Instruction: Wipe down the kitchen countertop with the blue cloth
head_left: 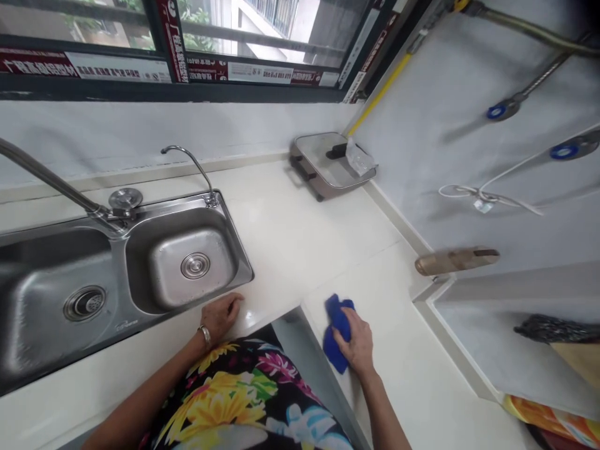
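A crumpled blue cloth (335,340) lies on the white countertop (290,250), close to its inner corner edge. My right hand (359,340) is closed over the cloth's right side, thumb and fingers gripping it against the surface. My left hand (221,317), with a bracelet at the wrist, rests on the counter's front edge just below the right sink basin (162,250). It holds nothing; its fingers are loosely bent, with a gap between thumb and forefinger.
A double steel sink with a large faucet (51,178) and a thin curved tap (192,159) is at left. An electric pan with a glass lid (323,147) stands in the back corner. A tan cylindrical object (457,261) is by the right wall, below valves (504,111).
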Demonstrator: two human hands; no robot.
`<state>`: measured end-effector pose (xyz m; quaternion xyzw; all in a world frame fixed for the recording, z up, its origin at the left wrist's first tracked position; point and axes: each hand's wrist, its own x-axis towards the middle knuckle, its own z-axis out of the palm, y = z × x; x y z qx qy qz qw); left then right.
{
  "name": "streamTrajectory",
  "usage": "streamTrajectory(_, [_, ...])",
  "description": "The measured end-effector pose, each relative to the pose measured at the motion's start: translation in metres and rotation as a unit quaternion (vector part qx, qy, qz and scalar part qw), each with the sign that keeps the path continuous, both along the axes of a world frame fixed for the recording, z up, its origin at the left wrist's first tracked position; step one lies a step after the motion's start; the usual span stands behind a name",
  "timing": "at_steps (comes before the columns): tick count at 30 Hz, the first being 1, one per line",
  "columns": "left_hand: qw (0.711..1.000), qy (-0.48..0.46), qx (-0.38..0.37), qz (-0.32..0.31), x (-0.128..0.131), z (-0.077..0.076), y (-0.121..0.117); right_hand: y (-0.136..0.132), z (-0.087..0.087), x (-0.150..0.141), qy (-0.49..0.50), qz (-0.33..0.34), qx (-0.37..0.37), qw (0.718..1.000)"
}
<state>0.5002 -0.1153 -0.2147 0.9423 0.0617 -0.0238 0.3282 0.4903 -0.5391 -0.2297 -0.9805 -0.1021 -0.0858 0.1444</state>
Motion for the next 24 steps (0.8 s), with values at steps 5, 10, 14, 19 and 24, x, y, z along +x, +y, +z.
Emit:
streamTrajectory(5, [1.0, 0.006, -0.007, 0.005, 0.0, 0.0, 0.0, 0.014, -0.01, 0.026, -0.089, -0.238, -0.036, 0.967])
streamTrajectory(10, [1.0, 0.0, -0.009, -0.004, 0.0, -0.001, -0.001, 0.082, -0.013, 0.062, -0.128, -0.307, -0.035, 0.942])
streamTrajectory(14, [1.0, 0.0, -0.009, -0.001, 0.0, -0.001, -0.001, 0.14, -0.007, 0.076, -0.074, -0.211, -0.012, 0.975])
streamTrajectory(19, [1.0, 0.0, -0.021, -0.006, -0.001, 0.001, -0.001, 0.208, 0.002, 0.063, -0.014, -0.088, 0.004, 0.996])
streamTrajectory(24, [1.0, 0.006, -0.015, 0.002, 0.0, -0.002, 0.0, 0.24, 0.007, 0.048, 0.017, 0.032, -0.026, 0.999])
